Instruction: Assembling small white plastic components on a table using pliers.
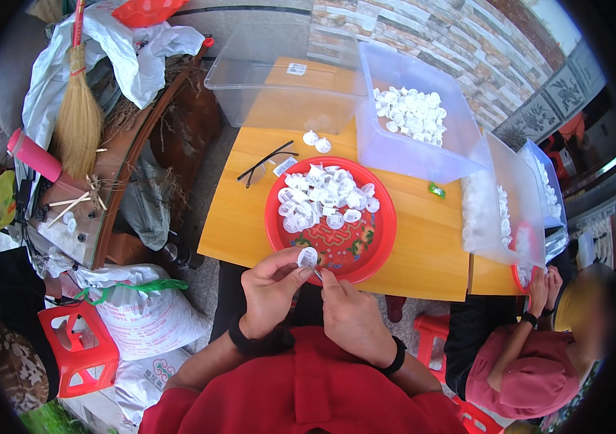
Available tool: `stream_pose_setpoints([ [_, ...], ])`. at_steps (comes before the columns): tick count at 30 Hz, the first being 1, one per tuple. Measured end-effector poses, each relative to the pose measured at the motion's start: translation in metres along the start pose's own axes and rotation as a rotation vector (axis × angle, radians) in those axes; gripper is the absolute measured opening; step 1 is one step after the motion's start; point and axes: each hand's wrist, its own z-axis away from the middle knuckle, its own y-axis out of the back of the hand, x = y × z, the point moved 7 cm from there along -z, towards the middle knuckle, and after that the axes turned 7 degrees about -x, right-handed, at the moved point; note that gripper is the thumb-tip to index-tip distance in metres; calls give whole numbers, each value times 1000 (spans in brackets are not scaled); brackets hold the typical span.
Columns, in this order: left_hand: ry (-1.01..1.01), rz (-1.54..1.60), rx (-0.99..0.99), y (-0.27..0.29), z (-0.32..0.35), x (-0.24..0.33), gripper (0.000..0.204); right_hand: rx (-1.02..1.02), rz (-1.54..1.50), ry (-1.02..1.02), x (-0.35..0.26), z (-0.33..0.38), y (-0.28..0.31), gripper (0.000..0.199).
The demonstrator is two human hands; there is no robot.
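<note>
From where I stand, the left hand [273, 289] pinches a small white round piece [307, 257], while the right hand [355, 315], close beside it, grips a thin tool [317, 274] angled toward that piece. Just beyond both hands, a red tray [387, 230] on the tabletop [424, 253] carries a heap of white pieces [322, 195]; farther ahead and rightward stands a translucent bin [424, 157]

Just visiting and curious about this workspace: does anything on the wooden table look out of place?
Yes, mildly: two small white pieces lie on the tabletop just beyond the red tray, while many similar ones sit inside it.
</note>
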Motion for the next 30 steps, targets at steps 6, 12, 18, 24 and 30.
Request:
stream_pose_setpoints([
  [6,-80,-142,-21,2,0,-6,24,-215,495,138,-23,-11,6,49],
  [12,-24,-206,-48,-3,-3,-12,19,-306,666,211,-27,-15,-2,52],
  [18,57,-26,-105,5,-12,-11,23,-222,436,146,-11,-15,25,40],
  [24,-20,47,-175,5,-12,1,28,-124,144,46,1,-12,38,33],
  [30,-28,3,-200,0,-8,6,33,-124,196,77,-6,-12,32,34],
])
